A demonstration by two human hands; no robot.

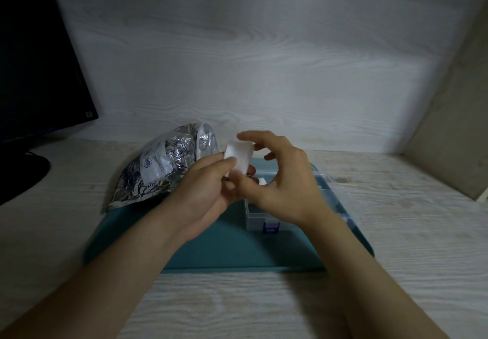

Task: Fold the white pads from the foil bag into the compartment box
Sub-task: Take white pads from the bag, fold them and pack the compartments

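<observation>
**Pad mid-fold, box barely filled**

Your foil bag bulges at left. Your left hand and right hand both pinch one curled white pad above the compartment box, where perhaps one folded pad already sits.

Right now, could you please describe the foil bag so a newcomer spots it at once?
Start at the teal tray on the wooden desk. On its far left corner, left of the clear compartment box, lies the foil bag. It alone is crinkled, shiny silver with dark print.
</observation>
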